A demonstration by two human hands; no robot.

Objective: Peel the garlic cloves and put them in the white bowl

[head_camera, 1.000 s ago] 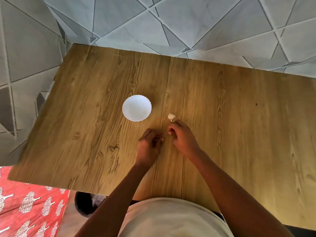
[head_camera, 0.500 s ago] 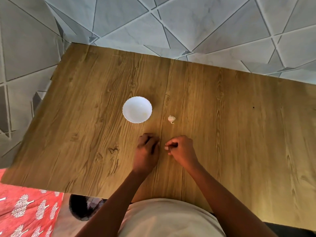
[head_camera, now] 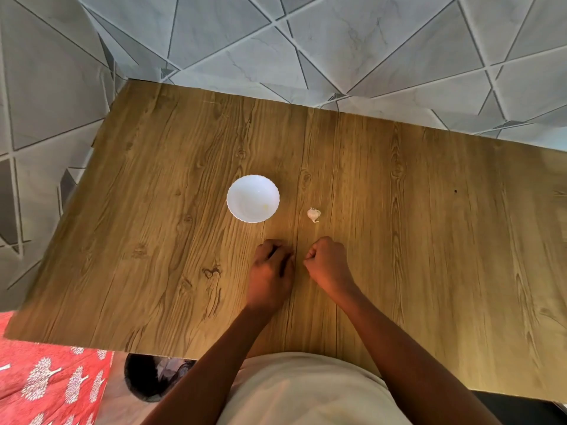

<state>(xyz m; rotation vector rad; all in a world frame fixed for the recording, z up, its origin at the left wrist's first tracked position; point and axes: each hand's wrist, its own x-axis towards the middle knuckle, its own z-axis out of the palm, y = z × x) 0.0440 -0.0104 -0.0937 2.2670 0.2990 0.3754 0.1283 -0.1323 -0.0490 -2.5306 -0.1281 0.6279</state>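
Note:
The white bowl (head_camera: 253, 198) with a scalloped rim stands on the wooden table (head_camera: 429, 240); a faint yellowish speck shows inside it. A small piece of unpeeled garlic (head_camera: 314, 214) lies on the wood just right of the bowl. My right hand (head_camera: 329, 263) is curled into a fist below that garlic, and a small pale bit, apparently a garlic clove, shows pinched at its fingertips. A short gap to the left, my left hand (head_camera: 270, 271) rests with curled fingers, back up; nothing shows in it. Neither hand touches the bowl or the loose garlic.
The table's far edge meets a grey tiled floor (head_camera: 337, 41). Below the near left edge sit a dark round bin (head_camera: 147, 378) and a red patterned cloth (head_camera: 46, 384). My light shirt (head_camera: 306, 391) fills the bottom centre.
Both hands drew back toward me from the loose garlic and moved apart. The right hand closed from a pinch near the garlic into a fist.

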